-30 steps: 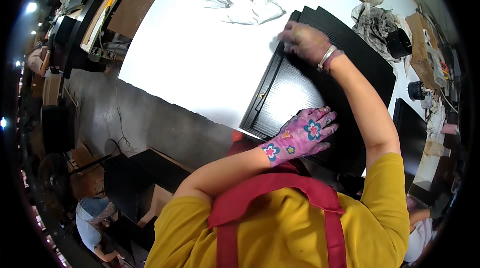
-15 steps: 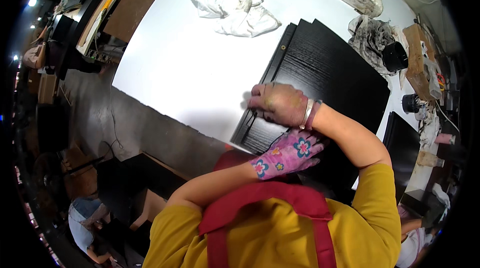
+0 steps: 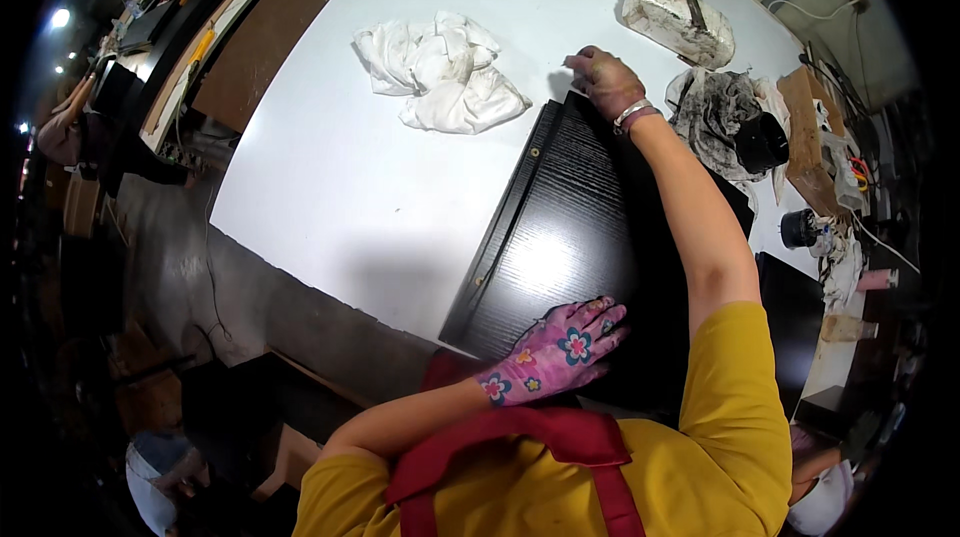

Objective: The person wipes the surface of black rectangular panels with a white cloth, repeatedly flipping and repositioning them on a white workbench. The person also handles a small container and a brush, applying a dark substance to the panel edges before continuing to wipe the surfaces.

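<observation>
A stack of black wood-grain panels (image 3: 560, 207) lies at a slant on the white tabletop (image 3: 300, 167). Along its left edge runs a grooved strip with small brass-coloured fittings. My left hand (image 3: 555, 352), in a pink glove with flower prints, lies flat on the near part of the top panel, fingers stretched. At the panels' far corner is my right hand (image 3: 608, 82), stained dark, with a bracelet at its wrist. Its fingers are curled together; whatever they may hold is too small to make out. My right forearm covers part of the panels.
Beyond the panels lies a crumpled white cloth (image 3: 445, 77). A stained wrapped block (image 3: 678, 22), a black-smeared rag (image 3: 705, 117), a black cup (image 3: 762, 142) and a wooden box (image 3: 812, 137) stand at the right. Other people work at the left and lower edges.
My right hand has moved from the panels' left edge up to their far corner. My left hand stays on the panel's near part. The whole view has shifted slightly.
</observation>
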Available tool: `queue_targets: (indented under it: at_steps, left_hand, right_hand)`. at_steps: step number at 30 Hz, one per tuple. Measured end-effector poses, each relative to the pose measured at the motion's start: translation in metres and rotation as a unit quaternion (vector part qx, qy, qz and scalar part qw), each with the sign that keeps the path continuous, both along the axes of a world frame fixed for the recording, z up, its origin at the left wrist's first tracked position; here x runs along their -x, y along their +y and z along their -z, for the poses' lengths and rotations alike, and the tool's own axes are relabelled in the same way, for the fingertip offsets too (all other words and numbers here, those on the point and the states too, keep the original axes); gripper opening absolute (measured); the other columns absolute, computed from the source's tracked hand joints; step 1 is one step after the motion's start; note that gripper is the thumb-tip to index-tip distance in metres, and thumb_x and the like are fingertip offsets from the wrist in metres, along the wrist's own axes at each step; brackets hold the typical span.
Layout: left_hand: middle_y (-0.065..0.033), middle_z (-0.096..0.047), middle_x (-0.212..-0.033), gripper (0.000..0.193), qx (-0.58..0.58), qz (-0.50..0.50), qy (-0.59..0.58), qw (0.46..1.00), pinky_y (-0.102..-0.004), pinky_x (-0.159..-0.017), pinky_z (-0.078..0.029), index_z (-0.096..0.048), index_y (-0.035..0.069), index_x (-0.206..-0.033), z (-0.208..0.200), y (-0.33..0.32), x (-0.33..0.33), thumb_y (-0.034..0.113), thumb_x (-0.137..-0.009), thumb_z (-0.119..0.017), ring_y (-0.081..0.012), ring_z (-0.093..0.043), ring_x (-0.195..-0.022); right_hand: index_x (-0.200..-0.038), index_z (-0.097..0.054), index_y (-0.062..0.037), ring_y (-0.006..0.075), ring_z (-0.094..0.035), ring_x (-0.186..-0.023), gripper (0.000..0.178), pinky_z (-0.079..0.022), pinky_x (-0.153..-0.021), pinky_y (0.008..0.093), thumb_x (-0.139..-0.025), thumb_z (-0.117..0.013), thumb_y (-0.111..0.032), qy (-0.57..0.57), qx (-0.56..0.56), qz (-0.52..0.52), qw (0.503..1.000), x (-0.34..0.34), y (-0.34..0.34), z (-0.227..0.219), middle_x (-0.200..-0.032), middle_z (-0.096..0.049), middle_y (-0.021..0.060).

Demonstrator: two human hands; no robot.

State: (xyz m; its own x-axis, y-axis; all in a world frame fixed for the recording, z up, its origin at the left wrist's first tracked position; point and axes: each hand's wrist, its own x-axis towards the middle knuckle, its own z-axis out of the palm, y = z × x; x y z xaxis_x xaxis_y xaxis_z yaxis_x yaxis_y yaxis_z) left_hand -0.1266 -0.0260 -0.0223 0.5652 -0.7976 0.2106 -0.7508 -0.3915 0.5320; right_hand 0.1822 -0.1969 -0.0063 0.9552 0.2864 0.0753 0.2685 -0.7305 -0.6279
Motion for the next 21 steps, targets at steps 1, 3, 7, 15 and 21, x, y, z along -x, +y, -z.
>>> queue_targets:
  at_steps: [1,3,7,15,21]
  left_hand:
    - [-0.0073,-0.046,-0.141,0.056,0.002,-0.003,0.003,1.0,-0.0396,-0.102,-0.039,-0.052,0.013,-0.132,-0.001,0.0,0.0,0.039,-0.084,-0.065,-0.0251,-0.04,-0.134]
    - [-0.0069,-0.046,-0.141,0.057,0.008,-0.009,0.009,1.0,-0.0398,-0.102,-0.039,-0.052,0.013,-0.132,-0.002,-0.001,0.0,0.039,-0.083,-0.066,-0.0248,-0.04,-0.134]
    - [-0.0061,-0.047,-0.139,0.055,0.025,-0.013,0.013,1.0,-0.0398,-0.102,-0.039,-0.051,0.014,-0.133,0.003,-0.002,0.002,0.036,-0.085,-0.065,-0.0242,-0.041,-0.132]
    - [-0.0161,-0.06,-0.119,0.041,0.244,-0.202,0.146,0.937,-0.0407,-0.093,-0.049,-0.056,0.004,-0.124,0.007,0.11,-0.01,0.002,-0.084,-0.064,-0.0336,-0.058,-0.11]
    - [-0.0187,-0.049,-0.134,0.05,0.057,-0.24,-0.097,0.964,-0.0456,-0.103,-0.039,-0.05,0.008,-0.132,-0.041,0.153,-0.151,0.017,-0.086,-0.066,-0.039,-0.046,-0.124]
  right_hand:
    - [-0.112,-0.065,-0.0057,0.0249,-0.063,-0.093,0.029,-0.049,-0.084,0.0329,-0.083,-0.062,-0.006,0.084,-0.062,0.075,0.992,-0.001,0.001,-0.008,-0.104,-0.063,0.0095]
    - [-0.112,-0.066,-0.0052,0.0223,-0.062,-0.095,0.028,-0.049,-0.085,0.0311,-0.085,-0.063,-0.009,-0.006,-0.02,0.037,0.999,0.015,-0.001,-0.01,-0.103,-0.064,0.008]
    - [-0.113,-0.067,-0.0048,0.018,-0.061,-0.099,0.028,-0.047,-0.09,0.0277,-0.086,-0.065,-0.013,0.015,-0.193,0.003,0.981,0.058,0.0,-0.017,-0.105,-0.066,0.0061]
    - [-0.128,-0.056,0.0009,0.0159,-0.057,-0.111,0.055,-0.042,-0.097,0.0289,-0.089,-0.062,-0.038,0.081,-0.377,0.178,0.905,0.203,-0.089,-0.039,-0.123,-0.061,0.0092]
    - [-0.126,-0.053,0.0059,0.0179,-0.059,-0.105,0.058,-0.047,-0.095,0.0308,-0.088,-0.066,-0.036,0.045,-0.601,0.2,0.773,0.292,-0.08,0.006,-0.111,-0.063,0.0103]
